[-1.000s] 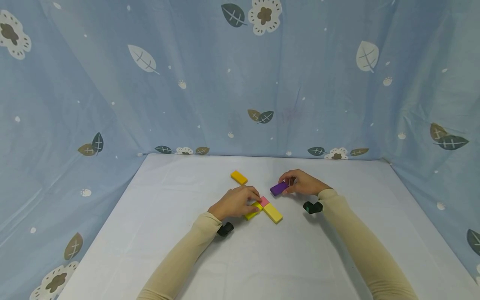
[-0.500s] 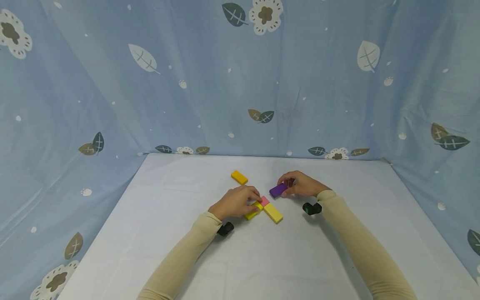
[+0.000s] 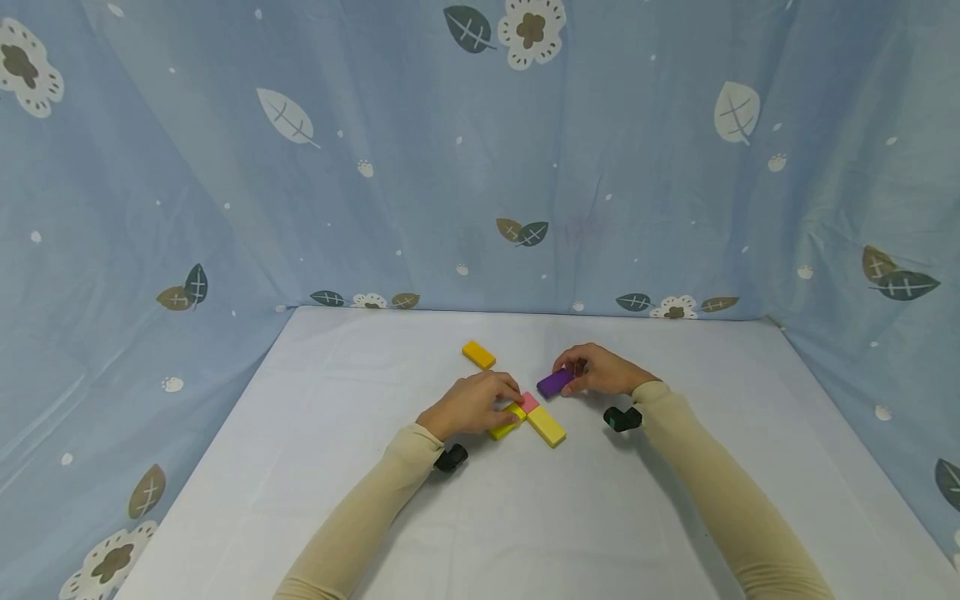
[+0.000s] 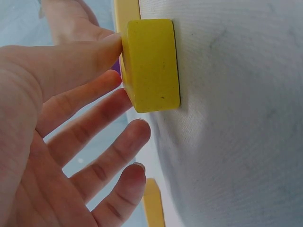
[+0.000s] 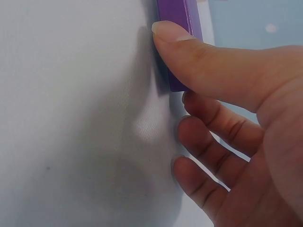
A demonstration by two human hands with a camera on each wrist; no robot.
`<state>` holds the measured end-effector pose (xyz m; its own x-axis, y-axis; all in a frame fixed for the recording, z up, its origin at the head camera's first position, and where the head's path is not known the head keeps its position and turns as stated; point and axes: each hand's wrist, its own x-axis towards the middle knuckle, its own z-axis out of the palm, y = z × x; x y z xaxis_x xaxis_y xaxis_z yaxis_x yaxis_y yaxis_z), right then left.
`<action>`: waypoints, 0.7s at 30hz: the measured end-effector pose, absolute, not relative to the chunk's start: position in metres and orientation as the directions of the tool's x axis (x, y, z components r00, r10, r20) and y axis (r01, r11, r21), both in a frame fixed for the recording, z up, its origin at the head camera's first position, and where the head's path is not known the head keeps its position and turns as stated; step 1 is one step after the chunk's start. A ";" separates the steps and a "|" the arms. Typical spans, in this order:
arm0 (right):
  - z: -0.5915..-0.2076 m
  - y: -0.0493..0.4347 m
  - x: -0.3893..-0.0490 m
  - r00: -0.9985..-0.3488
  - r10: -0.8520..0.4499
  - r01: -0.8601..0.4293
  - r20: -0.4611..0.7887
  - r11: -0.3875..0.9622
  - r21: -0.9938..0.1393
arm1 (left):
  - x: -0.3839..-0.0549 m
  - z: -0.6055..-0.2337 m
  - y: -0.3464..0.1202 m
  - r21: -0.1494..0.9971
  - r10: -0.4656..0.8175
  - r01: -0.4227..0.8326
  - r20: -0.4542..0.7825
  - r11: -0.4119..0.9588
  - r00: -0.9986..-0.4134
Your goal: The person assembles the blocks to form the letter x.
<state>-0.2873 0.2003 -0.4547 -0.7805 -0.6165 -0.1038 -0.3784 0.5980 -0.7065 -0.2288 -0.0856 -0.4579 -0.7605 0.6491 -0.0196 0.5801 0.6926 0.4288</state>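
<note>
My left hand (image 3: 474, 404) rests at a bright yellow block (image 4: 154, 66) lying flat on the table. Its thumb touches the top edge, index and middle fingertips sit close by, and the other fingers spread loosely. In the head view, the fingertips reach a small pink block (image 3: 529, 403) beside it. A pale yellow block (image 3: 547, 426) adjoins the pink one, extending toward the front right. My right hand (image 3: 602, 369) pinches a purple block (image 3: 554, 383) between thumb and fingers, a short way behind and right of the pink block. The purple block's far end is cut off in the right wrist view.
An orange-yellow block (image 3: 478, 355) lies behind the left hand. White cloth covers the table (image 3: 525, 525). A blue patterned curtain (image 3: 420, 167) hangs along the back and sides. Each wrist carries a black camera, one of them the right camera (image 3: 623, 418).
My right hand has shifted slightly left and toward the front with the purple block, closer to the pink block. The left hand and the other blocks stay where they were.
</note>
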 end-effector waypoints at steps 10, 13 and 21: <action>-0.456 0.197 -0.286 -0.780 -0.616 -0.370 -0.113 0.599 -0.710 | -0.229 -0.458 -0.086 0.428 0.647 0.576 -0.026 0.696 -0.762; -0.457 0.197 -0.286 -0.783 -0.610 -0.363 -0.120 0.604 -0.709 | -0.229 -0.458 -0.086 0.427 0.648 0.579 -0.023 0.695 -0.761; -0.457 0.197 -0.287 -0.776 -0.620 -0.370 -0.118 0.599 -0.710 | -0.229 -0.458 -0.086 0.427 0.650 0.582 -0.019 0.692 -0.760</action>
<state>-0.2870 0.1967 -0.4575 -0.7756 -0.6201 -0.1182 -0.3702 0.5985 -0.7104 -0.2288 -0.0859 -0.4582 -0.7596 0.6501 -0.0192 0.5817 0.6923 0.4270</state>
